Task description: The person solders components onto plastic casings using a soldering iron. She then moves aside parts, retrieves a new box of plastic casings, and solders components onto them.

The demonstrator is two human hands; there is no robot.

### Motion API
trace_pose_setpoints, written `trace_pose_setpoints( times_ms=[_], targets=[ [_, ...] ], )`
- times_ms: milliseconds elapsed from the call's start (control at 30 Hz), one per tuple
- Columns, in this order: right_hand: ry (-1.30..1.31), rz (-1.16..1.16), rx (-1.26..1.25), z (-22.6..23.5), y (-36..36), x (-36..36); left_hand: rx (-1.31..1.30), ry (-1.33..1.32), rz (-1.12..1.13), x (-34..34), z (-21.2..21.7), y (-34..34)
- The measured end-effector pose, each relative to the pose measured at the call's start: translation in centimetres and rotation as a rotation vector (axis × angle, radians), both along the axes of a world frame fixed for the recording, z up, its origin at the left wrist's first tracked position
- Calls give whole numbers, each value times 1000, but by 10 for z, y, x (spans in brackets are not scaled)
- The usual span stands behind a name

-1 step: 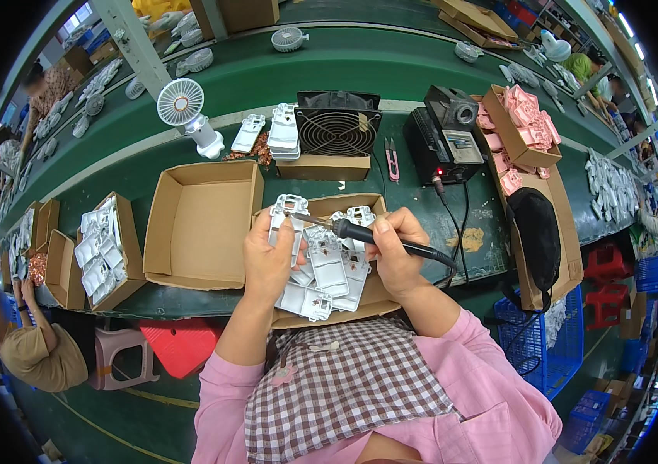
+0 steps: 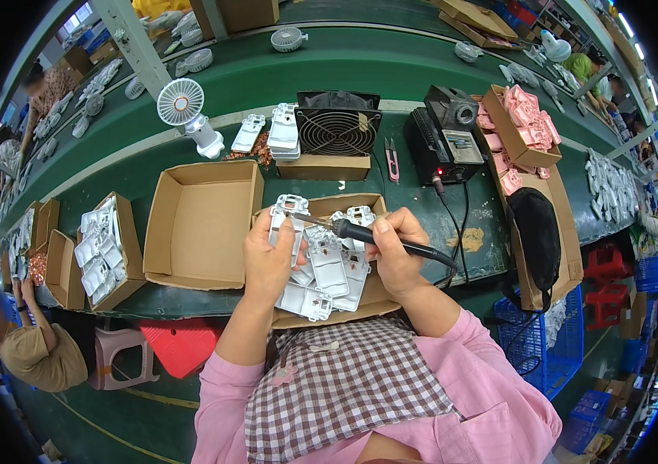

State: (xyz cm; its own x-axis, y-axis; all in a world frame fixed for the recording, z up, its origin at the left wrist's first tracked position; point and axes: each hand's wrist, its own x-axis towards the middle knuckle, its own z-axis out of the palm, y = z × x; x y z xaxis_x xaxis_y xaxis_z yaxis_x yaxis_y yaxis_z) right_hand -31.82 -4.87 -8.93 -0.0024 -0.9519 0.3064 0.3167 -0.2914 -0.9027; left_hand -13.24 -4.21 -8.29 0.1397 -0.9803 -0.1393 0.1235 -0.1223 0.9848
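Note:
My left hand (image 2: 269,263) grips a white plastic housing (image 2: 289,207), held upright with its inner side showing. In my right hand (image 2: 398,251) is a soldering iron (image 2: 356,232) with a black handle, gripped like a pen. Its metal tip points left and meets the upper part of the housing; whether it touches there is too small to tell. Below both hands, a cardboard box (image 2: 375,298) holds several more white housings (image 2: 327,267), some partly hidden by my fingers. The iron's black cord runs off to the right.
A black soldering station (image 2: 422,143) stands back right, beside pink-handled snips (image 2: 392,161). Behind my hands is a black fume fan (image 2: 339,130). An open cardboard box (image 2: 204,224) sits to the left, near a small white fan (image 2: 182,102). Pink parts (image 2: 526,116) fill a box far right.

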Motion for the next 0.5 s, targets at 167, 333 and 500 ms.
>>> trace_pose_setpoints(
  times_ms=[167, 333, 500],
  targets=[
    [32, -18, -2, 3, 0, 3, 12, 2, -12, -1, 0, 1],
    [57, -38, 4, 6, 0, 4, 24, -27, -21, -1, 2, 1],
    [71, -49, 18, 7, 0, 4, 12, -28, -25, -1, 0, 1]
  ],
)
